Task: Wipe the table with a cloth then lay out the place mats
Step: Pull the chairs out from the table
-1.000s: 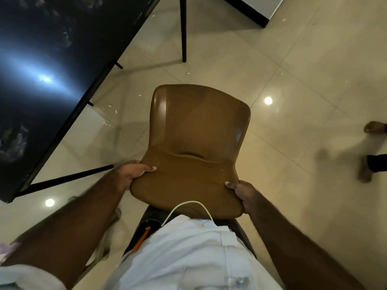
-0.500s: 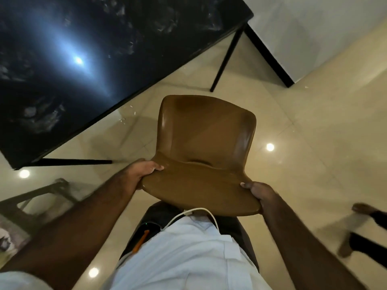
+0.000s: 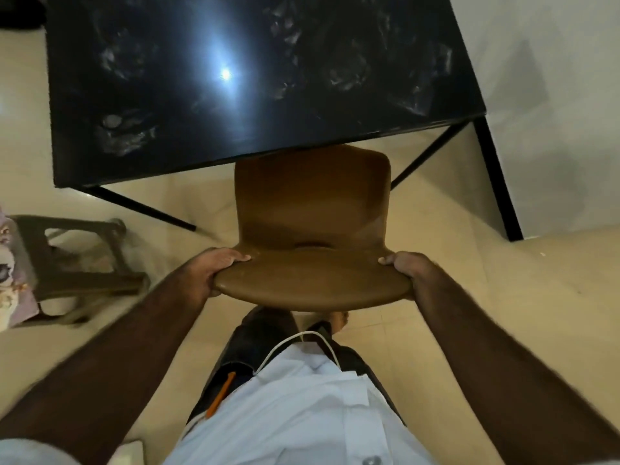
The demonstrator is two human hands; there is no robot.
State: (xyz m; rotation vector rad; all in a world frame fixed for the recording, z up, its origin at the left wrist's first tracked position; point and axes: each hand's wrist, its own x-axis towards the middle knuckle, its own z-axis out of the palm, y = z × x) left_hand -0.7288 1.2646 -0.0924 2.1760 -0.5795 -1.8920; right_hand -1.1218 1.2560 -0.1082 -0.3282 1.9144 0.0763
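Left hand [image 3: 211, 273] and right hand [image 3: 411, 273] grip the brown chair [image 3: 312, 229] at the black desk [image 3: 235, 78]; no writing is legible.

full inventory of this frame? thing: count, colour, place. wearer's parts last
table: 1, glossy black top with pale marbling, thin black legs, upper half of view
chair: 1, brown, centre, seat front at the table's near edge
stool: 1, grey-brown, blurred, on the floor at left
patterned fabric: 1, pale lilac, far left edge, cut off
floor: beige glossy tiles
wall: white, right, with black skirting
cable: 1, white, at the wearer's waist
orange item: 1, at the hip, cannot identify
left hand: grips the chair back's left end
right hand: grips its right end
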